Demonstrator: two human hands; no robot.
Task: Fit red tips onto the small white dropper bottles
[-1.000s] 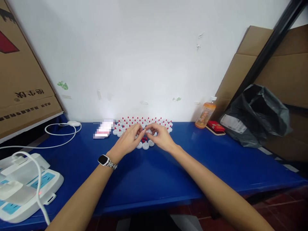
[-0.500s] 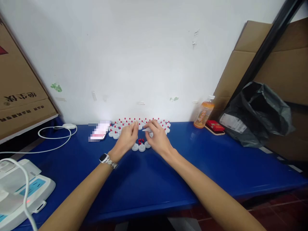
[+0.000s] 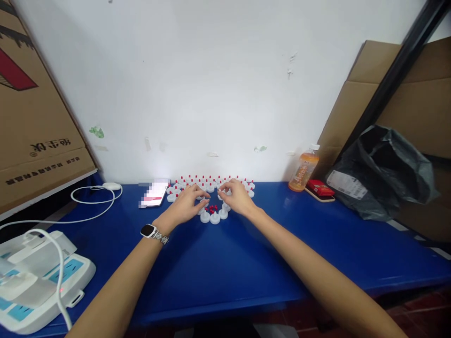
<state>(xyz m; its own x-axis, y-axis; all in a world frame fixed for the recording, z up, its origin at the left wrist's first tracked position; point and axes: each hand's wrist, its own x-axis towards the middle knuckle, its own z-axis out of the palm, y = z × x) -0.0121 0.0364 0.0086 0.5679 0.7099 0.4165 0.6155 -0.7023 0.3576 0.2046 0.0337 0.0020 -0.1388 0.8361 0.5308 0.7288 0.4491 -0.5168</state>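
My left hand point(image 3: 186, 203), with a watch on its wrist, is above the left side of a ring of white caps with spouts point(image 3: 214, 218). Its thumb and forefinger are parted, and no object shows between them. On the right, my right hand point(image 3: 237, 198) has thumb and forefinger brought together at a white nozzle cap, largely hidden by the fingers. Several small red tips point(image 3: 212, 209) lie loose inside the ring. Behind both hands, rows of white caps with red tips point(image 3: 210, 187) stand upright near the wall.
A phone point(image 3: 155, 193) lies left of the caps. A white power strip point(image 3: 75, 281) and cable point(image 3: 93, 202) occupy the left side. To the right are an orange drink bottle point(image 3: 303, 170), a red box point(image 3: 320, 188) on a phone, and a dark plastic bag point(image 3: 387, 178).
My left hand has gone from closed fingers to parted ones and lowered slightly. My right hand's fingertips have come closer together at the white cap. The camera view has shifted a little.
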